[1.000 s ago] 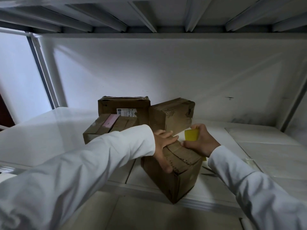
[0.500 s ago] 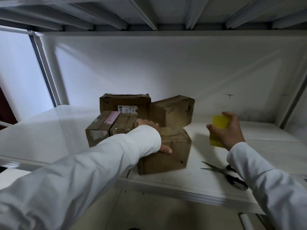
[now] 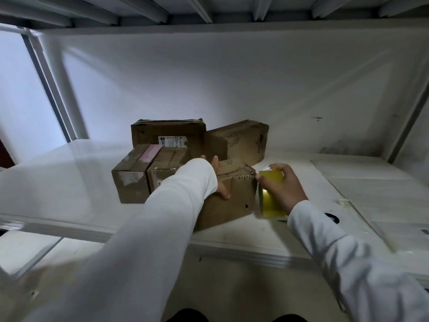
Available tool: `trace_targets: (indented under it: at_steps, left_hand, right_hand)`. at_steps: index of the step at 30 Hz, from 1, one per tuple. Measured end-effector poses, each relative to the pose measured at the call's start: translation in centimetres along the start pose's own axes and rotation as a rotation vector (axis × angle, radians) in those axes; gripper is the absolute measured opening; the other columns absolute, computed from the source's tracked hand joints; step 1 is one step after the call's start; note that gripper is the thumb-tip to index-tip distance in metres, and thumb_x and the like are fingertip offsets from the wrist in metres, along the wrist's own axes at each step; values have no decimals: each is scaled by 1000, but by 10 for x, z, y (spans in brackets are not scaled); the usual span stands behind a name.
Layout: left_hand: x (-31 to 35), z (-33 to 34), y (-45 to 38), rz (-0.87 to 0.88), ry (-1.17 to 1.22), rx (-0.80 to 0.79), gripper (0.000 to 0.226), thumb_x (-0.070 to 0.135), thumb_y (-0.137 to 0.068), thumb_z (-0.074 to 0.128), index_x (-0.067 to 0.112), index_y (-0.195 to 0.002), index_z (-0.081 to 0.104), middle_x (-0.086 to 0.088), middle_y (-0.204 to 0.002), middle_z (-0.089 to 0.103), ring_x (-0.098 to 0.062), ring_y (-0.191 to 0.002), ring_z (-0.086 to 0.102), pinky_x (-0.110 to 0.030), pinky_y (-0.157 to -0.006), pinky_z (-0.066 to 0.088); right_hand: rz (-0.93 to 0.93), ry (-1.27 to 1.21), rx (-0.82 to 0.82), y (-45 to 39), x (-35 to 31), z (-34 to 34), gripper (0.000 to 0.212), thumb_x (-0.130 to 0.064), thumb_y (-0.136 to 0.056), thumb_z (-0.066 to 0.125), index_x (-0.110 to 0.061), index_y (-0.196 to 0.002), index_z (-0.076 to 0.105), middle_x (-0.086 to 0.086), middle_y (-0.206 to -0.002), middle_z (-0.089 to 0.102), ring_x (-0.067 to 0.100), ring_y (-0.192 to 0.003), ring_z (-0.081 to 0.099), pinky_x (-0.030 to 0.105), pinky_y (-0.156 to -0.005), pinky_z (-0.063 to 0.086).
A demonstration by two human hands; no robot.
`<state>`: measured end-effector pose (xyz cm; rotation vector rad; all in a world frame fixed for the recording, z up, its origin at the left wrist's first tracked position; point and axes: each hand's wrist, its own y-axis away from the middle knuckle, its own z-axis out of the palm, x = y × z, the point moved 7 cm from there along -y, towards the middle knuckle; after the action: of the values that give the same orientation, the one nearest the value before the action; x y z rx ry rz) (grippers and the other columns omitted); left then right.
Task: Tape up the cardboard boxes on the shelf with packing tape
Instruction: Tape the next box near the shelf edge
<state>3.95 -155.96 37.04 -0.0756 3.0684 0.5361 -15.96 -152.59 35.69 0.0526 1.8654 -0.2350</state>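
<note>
Your right hand [image 3: 284, 189], gripping the tape roll [image 3: 271, 194], has swung back to the front box [image 3: 228, 201] that your left hand [image 3: 219, 182] steadies from 9 o'clock, so taping can begin.

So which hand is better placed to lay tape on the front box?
Right. The right hand already grips the tape roll at the front box's right edge; the left hand steadies that box.
</note>
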Motion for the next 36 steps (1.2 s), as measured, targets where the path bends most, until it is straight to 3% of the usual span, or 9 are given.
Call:
trace_targets:
  at_steps: [7, 14, 17, 21, 24, 28, 30, 33, 36]
  left_hand:
    - [0, 4, -11, 15, 95, 59, 110, 59, -80, 63, 32, -148, -19, -5, -159, -17, -37, -146, -2, -56, -116, 11]
    - [0, -1, -13, 30, 150, 35, 101, 56, -84, 59, 31, -150, -14, -9, -159, -5, -35, -145, 4, -47, -117, 13]
    - [-13, -9, -23, -38, 298, -83, 96, 50, -82, 65, 18, -153, 10, -11, -155, 19, -33, -141, 24, -42, -115, 23]
    - [-11, -17, -15, 97, 626, -238, 45, 26, -98, 49, 1, -135, 47, -8, -102, 67, -20, -93, 64, -24, -83, 49]
    - [-25, -7, -21, 95, 699, -247, 40, 27, -98, 48, 2, -129, 52, 1, -68, 71, -9, -60, 67, -16, -59, 52]
    - [-51, 6, -45, -3, 613, -141, 89, 64, -70, 69, 14, -140, 46, -3, -135, 53, -20, -122, 52, -32, -109, 35]
    - [-53, 16, -63, 9, 572, -143, 112, 77, -53, 67, 20, -145, 38, 1, -146, 43, -22, -132, 42, -39, -115, 25]
    - [-42, 14, -63, 35, 535, -188, 113, 81, -52, 61, 23, -146, 37, 2, -147, 42, -21, -133, 41, -39, -116, 25]
    - [-25, -9, -42, 63, 307, -112, 79, 59, -85, 57, 13, -146, 36, 0, -150, 35, -24, -136, 35, -36, -115, 24]
  right_hand:
    - [-4, -177, 121, 3, 22, 21, 47, -29, -81, 71, -22, -118, 44, 1, -109, 47, 19, -94, 48, 29, -81, 40]
    - [-97, -172, 128, 9, 22, 20, 43, -19, -81, 72, -25, -112, 43, -17, -91, 44, 1, -77, 46, 12, -63, 37]
    - [-99, -170, 143, 12, 24, 19, 44, -17, -81, 72, -27, -111, 42, -19, -92, 43, 2, -77, 45, 12, -62, 37]
    - [-97, -192, 139, 9, 24, 20, 46, -18, -79, 74, -28, -111, 44, -17, -92, 45, 4, -77, 46, 19, -64, 40]
    - [-95, -175, 116, 8, 26, 21, 46, -21, -79, 74, -30, -112, 43, -17, -92, 45, 5, -78, 47, 27, -73, 40]
    - [-52, -86, 23, 3, 24, 20, 46, -27, -81, 72, -34, -114, 40, -7, -101, 43, 11, -81, 45, 32, -78, 40]
    - [-30, -34, -37, 2, 18, 18, 44, -28, -82, 71, -33, -114, 41, -3, -108, 43, 8, -78, 44, 32, -76, 38]
    - [-12, 120, -130, -3, 4, 6, 42, -32, -83, 69, -33, -113, 40, -3, -112, 43, 7, -77, 42, 29, -73, 36]
    - [10, 289, -246, -9, -15, -5, 40, -36, -83, 67, -36, -112, 39, -2, -108, 46, 12, -80, 45, 26, -69, 37]
